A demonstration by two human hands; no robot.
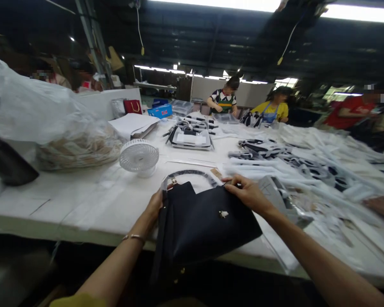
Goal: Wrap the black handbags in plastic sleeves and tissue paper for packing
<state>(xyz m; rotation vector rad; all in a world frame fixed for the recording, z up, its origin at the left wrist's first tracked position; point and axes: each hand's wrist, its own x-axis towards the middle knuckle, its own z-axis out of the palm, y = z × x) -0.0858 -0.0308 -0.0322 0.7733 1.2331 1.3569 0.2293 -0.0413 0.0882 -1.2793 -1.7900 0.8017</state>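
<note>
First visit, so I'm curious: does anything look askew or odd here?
The black leather-like handbag looks askew, tilted and overhanging the long white table, but the left hand and right hand hold it there.

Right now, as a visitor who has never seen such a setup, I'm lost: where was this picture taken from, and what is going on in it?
There is no machine here, just a person's two bare hands. One camera, worn on the head, looks forward and down. The left hand grips the side of a black bag; the right hand pinches its upper edge. A curved handle shows beyond it. On the white table stand a small fan and, farther left, a big clear plastic sack. Dark and pale pieces lie heaped on the right. Other people are farther back.
</note>
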